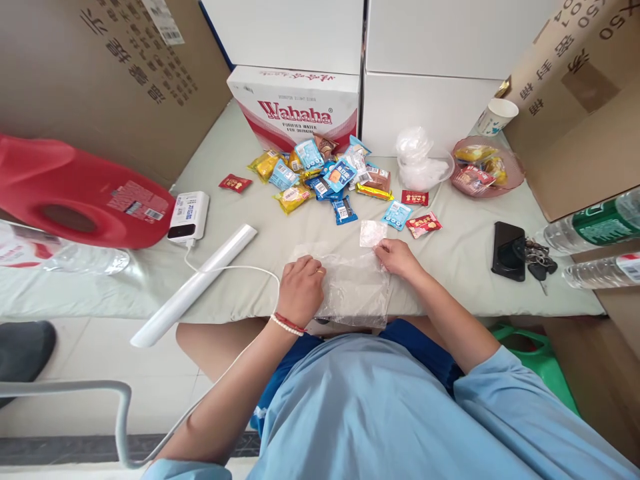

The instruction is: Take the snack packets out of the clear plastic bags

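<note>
The left hand (301, 289) rests knuckles-up with its fingers curled down onto the near-left part of a thin, crinkled clear plastic bag (356, 291), which lies flat at the front edge of the cloth-covered bench (240, 200) and droops slightly over it. The right hand (397, 257) pinches the bag's far right corner between closed fingers, just beside a small square translucent packet (373, 233). Behind lie a loose heap of glossy snack packets (320, 177), a white roll (195, 285), a flat black phone (508, 250) and a Wahaha carton (295, 107).
</note>
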